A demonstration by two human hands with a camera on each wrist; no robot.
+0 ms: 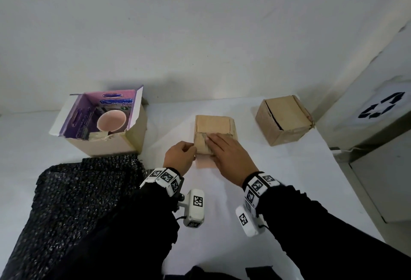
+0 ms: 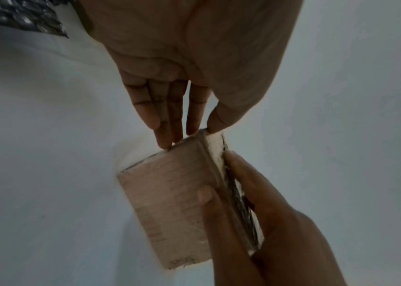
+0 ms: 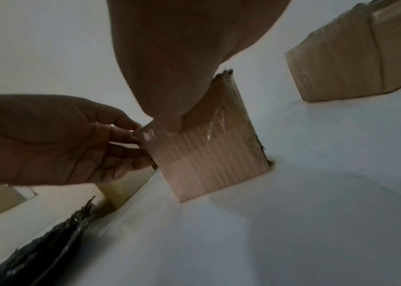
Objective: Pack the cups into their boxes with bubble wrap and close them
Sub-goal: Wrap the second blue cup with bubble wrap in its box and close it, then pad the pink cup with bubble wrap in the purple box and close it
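Note:
A small brown cardboard box (image 1: 212, 125) stands at the table's middle, its flaps folded down. My right hand (image 1: 214, 144) lies flat on its near top flap with straight fingers, and in the left wrist view its thumb rests on the front face of the box (image 2: 167, 195). My left hand (image 1: 193, 150) pinches the box's near left corner between thumb and fingertips (image 2: 162, 143). In the right wrist view that corner of the box (image 3: 209, 158) sits between my left hand's fingers (image 3: 130, 135). A pink cup (image 1: 111, 122) sits in an open box with a purple lining (image 1: 124, 144) at the left.
A second brown box (image 1: 283, 120), closed, stands at the right rear. Black bubble wrap (image 1: 84, 195) covers the near left of the white table (image 1: 289, 179). A grey bin with a recycling mark (image 1: 382, 106) stands beyond the table's right edge.

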